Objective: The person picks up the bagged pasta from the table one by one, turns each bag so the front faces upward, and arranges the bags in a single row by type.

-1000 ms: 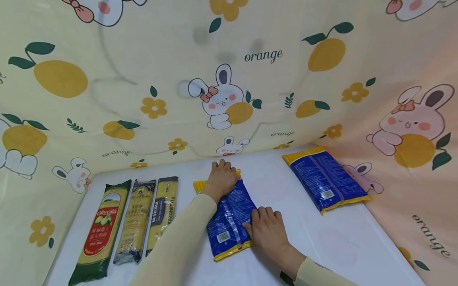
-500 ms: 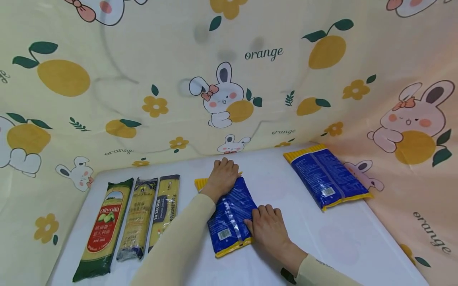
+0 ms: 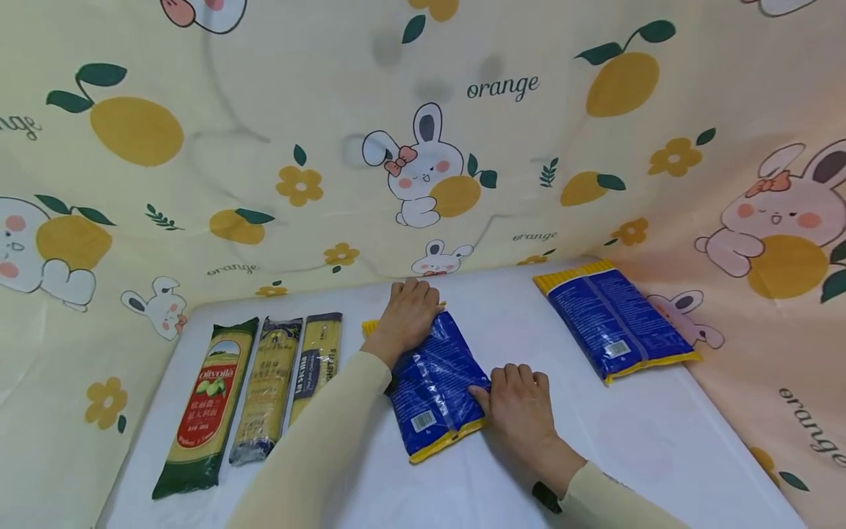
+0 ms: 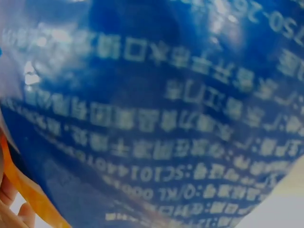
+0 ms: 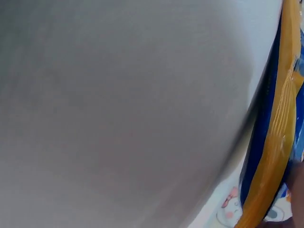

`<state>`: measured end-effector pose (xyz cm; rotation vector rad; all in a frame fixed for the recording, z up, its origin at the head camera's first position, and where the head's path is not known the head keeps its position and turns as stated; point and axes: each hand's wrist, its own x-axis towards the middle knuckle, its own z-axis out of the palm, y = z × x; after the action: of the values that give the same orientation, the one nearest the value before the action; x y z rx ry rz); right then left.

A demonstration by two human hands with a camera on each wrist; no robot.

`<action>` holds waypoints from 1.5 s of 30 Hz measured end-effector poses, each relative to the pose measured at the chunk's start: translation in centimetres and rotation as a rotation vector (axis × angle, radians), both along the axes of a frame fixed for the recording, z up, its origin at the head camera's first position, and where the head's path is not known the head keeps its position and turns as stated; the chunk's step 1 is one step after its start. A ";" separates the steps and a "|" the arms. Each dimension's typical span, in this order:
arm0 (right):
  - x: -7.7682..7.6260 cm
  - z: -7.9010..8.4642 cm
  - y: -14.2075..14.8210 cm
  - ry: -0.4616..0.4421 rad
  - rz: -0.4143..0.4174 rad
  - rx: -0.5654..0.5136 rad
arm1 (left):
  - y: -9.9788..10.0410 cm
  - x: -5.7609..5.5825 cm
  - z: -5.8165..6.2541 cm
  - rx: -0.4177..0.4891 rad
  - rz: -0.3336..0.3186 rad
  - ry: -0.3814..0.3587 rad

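A blue food packet (image 3: pixel 439 375) with yellow ends lies back side up in the middle of the white table. My left hand (image 3: pixel 410 316) grips its far end, fingers bent over the edge. At the packet's right side, my right hand (image 3: pixel 522 404) pinches the edge, with the thumb on top; its other fingertips are partly hidden. Printed blue film of the same packet (image 4: pixel 142 85) fills the left wrist view, and some fingers (image 4: pixel 8 202) show at the lower left. In the right wrist view the packet's yellow end (image 5: pixel 273 152) stands along the right, beside part of the hand (image 5: pixel 297 190).
Left of the arms lie a green-ended Olivoilà pasta bag (image 3: pixel 208 404), a clear-gold pasta bag (image 3: pixel 267 389) and a spaghetti bag (image 3: pixel 320 356), partly behind the left sleeve. A second blue packet (image 3: pixel 615 319) lies at the table's right edge. Patterned cloth (image 3: pixel 297 110) hangs behind.
The head view has shifted slightly. My right hand has moved a little to the right, and the packet's near right corner has shifted with it. Both hands keep hold of the packet.
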<state>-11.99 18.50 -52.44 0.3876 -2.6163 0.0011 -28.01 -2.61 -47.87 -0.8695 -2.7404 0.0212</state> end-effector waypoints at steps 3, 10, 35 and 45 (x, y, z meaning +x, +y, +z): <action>0.0 0.0 0.3 0.006 -0.037 0.015 | -0.1 0.0 0.2 0.020 -0.025 0.001; -0.2 -0.2 0.2 -0.064 -0.005 -0.016 | -0.3 -0.1 0.5 0.035 -0.022 -0.007; 0.5 0.3 1.1 -0.104 0.062 -0.152 | -2.4 -0.1 0.5 0.051 0.076 -0.027; 0.3 0.8 0.7 0.031 0.244 -0.092 | -2.2 0.2 1.0 0.077 0.160 -0.094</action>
<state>-11.67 19.18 -51.66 0.6657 -2.5116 0.1946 -27.79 -4.84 -46.86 -0.6443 -2.8708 -0.0965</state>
